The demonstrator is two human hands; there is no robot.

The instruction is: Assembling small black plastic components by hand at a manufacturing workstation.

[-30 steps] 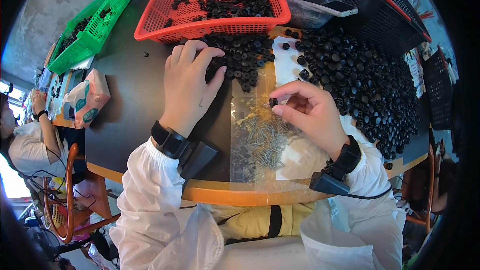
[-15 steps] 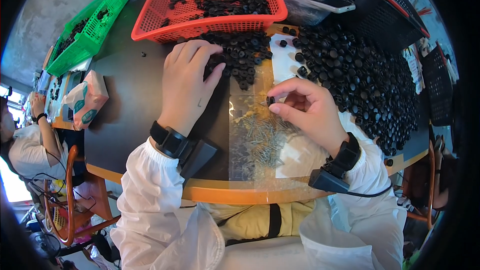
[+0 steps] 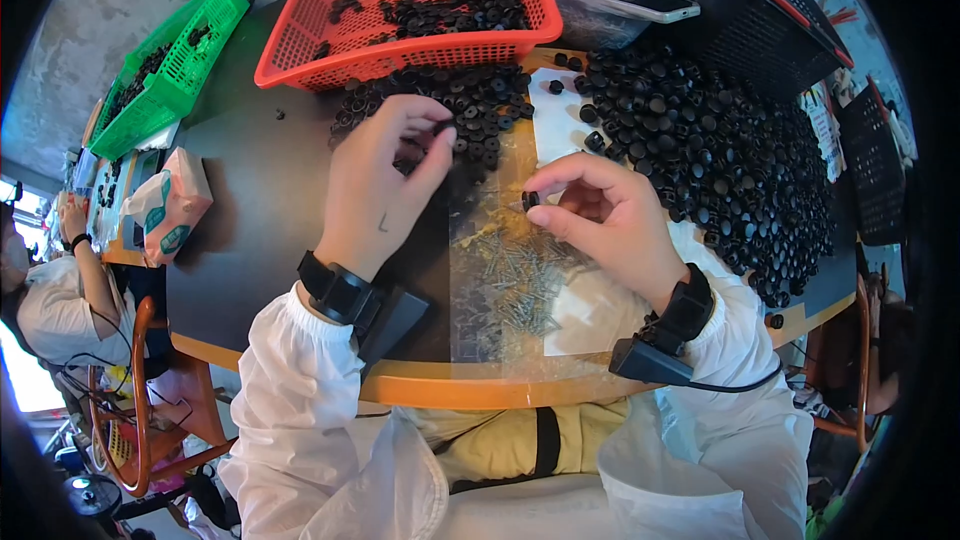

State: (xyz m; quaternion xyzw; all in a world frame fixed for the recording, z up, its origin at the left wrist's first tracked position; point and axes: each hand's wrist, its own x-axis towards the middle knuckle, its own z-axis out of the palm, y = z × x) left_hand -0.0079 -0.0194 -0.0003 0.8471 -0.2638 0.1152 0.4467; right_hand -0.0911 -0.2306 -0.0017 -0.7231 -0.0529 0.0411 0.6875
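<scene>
Dark tabletop (image 3: 270,240) bears remaining round black plastic caps (image 3: 720,165); right hand (image 3: 615,225) pinches one, left hand (image 3: 380,180) a black disc (image 3: 444,127).

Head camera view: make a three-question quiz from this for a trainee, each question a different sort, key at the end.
1. Multiple choice: which colour is the basket directly behind the heap of black washers?
A) green
B) red
C) black

2. True or false: the right hand pinches a small black part between thumb and index finger.

3. Fill in the blank: as the person sees it, the tissue pack lies to the ____ of the left hand.

Key:
1. B, the red plastic basket
2. True
3. left
</scene>
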